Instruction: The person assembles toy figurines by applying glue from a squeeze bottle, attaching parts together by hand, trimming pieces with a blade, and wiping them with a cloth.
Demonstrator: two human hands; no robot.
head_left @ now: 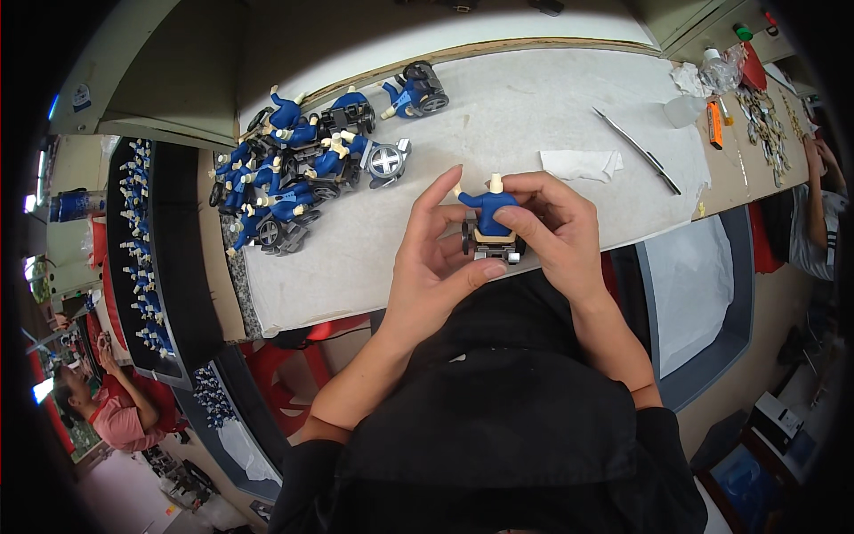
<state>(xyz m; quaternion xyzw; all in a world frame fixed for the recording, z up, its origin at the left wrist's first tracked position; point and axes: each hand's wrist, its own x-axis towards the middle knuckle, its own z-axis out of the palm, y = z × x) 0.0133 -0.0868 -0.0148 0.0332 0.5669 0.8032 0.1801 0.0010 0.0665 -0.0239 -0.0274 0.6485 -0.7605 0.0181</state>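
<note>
Between my two hands, above the table's near edge, is a toy figure [496,214] with a blue torso and a cream neck, no head on it. It sits upright on a small dark wheeled base [495,253]. My left hand [436,258] curls around the base from the left, thumb at its lower front. My right hand [556,227] grips the torso, with its thumb pressed on the blue body and its fingers behind. At the left of the table lies a heap of similar blue figures on wheeled bases [285,173].
White paper covers the table [356,276]. To the right lie a folded white cloth [583,165], a silver pen-like tool [636,151], and an orange box [714,125]. A black tray of blue figures [182,258] stands at left. Two other people [124,414] work at the sides.
</note>
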